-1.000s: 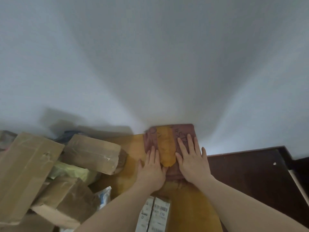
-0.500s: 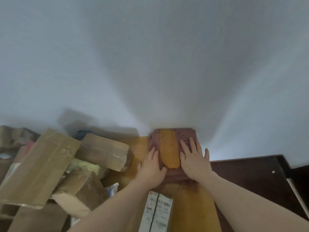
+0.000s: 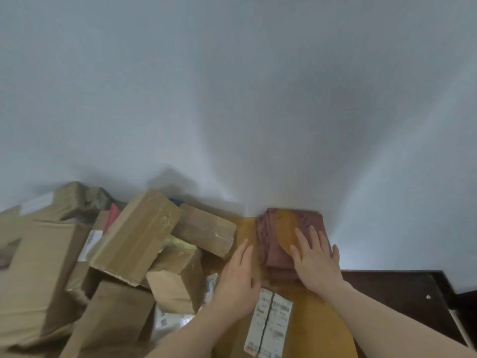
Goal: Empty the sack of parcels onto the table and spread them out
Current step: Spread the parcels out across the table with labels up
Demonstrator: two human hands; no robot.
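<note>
A person's right hand [image 3: 316, 262] lies flat, fingers straight, on the folded maroon sack [image 3: 278, 241] at the table's [image 3: 242, 332] far edge, left hand [image 3: 238, 280] flat beside it, while the piled cardboard parcels [image 3: 136, 236] at left probably need sliding apart gently.

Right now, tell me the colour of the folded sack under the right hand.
Reddish-brown with a yellow-orange band: the folded sack, seen in the head view.
</note>
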